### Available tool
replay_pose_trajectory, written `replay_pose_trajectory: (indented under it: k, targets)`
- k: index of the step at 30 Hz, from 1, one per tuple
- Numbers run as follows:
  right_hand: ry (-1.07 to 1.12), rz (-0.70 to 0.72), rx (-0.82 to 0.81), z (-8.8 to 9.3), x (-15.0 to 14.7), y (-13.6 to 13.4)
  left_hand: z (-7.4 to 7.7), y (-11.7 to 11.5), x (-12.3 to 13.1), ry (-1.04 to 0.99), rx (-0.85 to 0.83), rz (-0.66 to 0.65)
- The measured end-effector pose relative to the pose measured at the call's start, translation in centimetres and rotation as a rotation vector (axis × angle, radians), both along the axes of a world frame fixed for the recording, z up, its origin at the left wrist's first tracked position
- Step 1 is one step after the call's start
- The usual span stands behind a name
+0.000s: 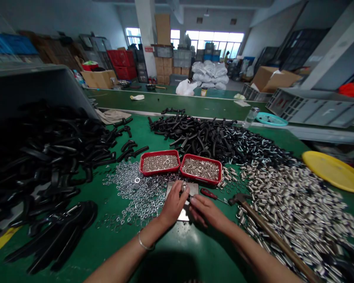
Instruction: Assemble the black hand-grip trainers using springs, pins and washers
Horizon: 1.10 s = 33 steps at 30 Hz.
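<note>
Over a small metal plate in front of me, my two hands come together. My left hand is closed around a small shiny metal piece; it looks like a short cylinder. My right hand has its fingers bent together at a dark part that meets the metal piece. The fingers cover most of both parts. Just beyond the hands stand two red trays, the left tray and the right tray, with tiny metal parts in them. A screwdriver lies beside my right hand.
Loose metal rings spread to the left; metal cylinders are heaped right, with a hammer across their edge. Black handles spill from a grey bin. More black parts lie behind the trays. A yellow lid sits right.
</note>
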State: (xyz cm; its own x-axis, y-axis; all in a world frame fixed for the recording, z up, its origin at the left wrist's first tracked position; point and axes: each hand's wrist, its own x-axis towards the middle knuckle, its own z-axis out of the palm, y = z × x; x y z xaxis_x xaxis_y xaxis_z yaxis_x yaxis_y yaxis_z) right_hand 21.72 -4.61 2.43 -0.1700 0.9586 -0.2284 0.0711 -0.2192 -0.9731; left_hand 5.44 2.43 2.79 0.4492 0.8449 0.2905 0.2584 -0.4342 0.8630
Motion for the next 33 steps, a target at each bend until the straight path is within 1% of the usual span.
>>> replay_pose_trajectory:
  k: [1, 2, 3, 4, 7, 8, 9, 10, 12, 13, 15, 17, 18, 21, 22, 23, 24, 26, 28, 30, 33]
  targets:
    - [0.103, 0.079, -0.109, -0.1, 0.0, -0.1, -0.1, -0.2, 0.0, 0.014, 0.033, -0.057]
    - [0.178, 0.130, -0.178, -0.1, 0.1, -0.3, -0.1, -0.3, 0.0, 0.026, 0.057, -0.113]
    - [0.207, 0.124, -0.183, 0.0, 0.0, -0.4, -0.1, -0.5, 0.1, 0.029, 0.061, -0.139]
    - [0.184, 0.069, -0.120, 0.1, 0.0, -0.5, -0.2, -0.6, 0.2, 0.019, 0.035, -0.122]
    - [-0.033, -0.192, 0.219, 0.6, -0.4, -0.8, -0.3, -0.9, 0.6, -0.057, -0.144, 0.067]
    - [-0.066, -0.234, 0.270, 0.7, -0.6, -0.8, -0.3, -1.0, 0.7, -0.069, -0.169, 0.115]
    - [-0.048, -0.239, 0.263, 0.7, -0.8, -0.9, -0.3, -1.1, 0.8, -0.066, -0.154, 0.130]
    - [0.015, -0.210, 0.208, 0.7, -0.9, -1.0, -0.2, -1.2, 0.7, -0.048, -0.107, 0.108]
    - [0.152, -0.129, 0.070, 0.6, -1.0, -1.1, -0.1, -1.3, 0.5, 0.001, 0.011, 0.024]
    - [0.159, -0.107, 0.043, 0.5, -1.0, -1.1, 0.1, -1.3, 0.4, 0.022, 0.035, -0.005]
    - [0.013, -0.130, 0.092, 0.2, -0.8, -1.2, 0.2, -1.0, 0.3, 0.069, 0.016, 0.006]
    - [-0.179, -0.135, 0.135, -0.1, -0.6, -1.2, 0.0, -0.4, 0.4, 0.198, 0.010, 0.021]
    - [-0.251, -0.104, 0.131, -0.3, -0.5, -1.2, -0.1, 0.0, 0.5, 0.308, 0.031, -0.016]
    - [-0.409, 0.017, 0.133, -0.7, 0.1, -1.6, -0.5, 1.4, 0.9, 0.694, 0.124, -0.211]
    - [-0.463, 0.019, 0.162, -0.7, 0.6, -1.8, -0.4, 1.9, 1.1, 0.781, 0.157, -0.240]
    - [-0.512, 0.000, 0.194, -0.7, 1.1, -2.1, -0.3, 2.5, 1.3, 0.826, 0.200, -0.243]
    - [-0.548, -0.028, 0.217, -0.5, 1.9, -2.6, 0.0, 3.1, 1.6, 0.832, 0.251, -0.231]
    - [-0.600, -0.087, 0.228, -0.2, 3.8, -3.5, 1.0, 4.6, 2.7, 0.778, 0.359, -0.188]
    - [-0.633, -0.121, 0.204, 0.1, 5.9, -4.5, 2.0, 6.4, 4.5, 0.751, 0.433, -0.168]
    - [-0.668, -0.131, 0.164, 0.2, 8.0, -5.3, 2.6, 8.5, 6.6, 0.794, 0.458, -0.166]
    - [-0.788, -0.146, 0.166, 0.0, 10.8, -6.6, 2.6, 11.0, 9.5, 0.854, 0.427, -0.199]
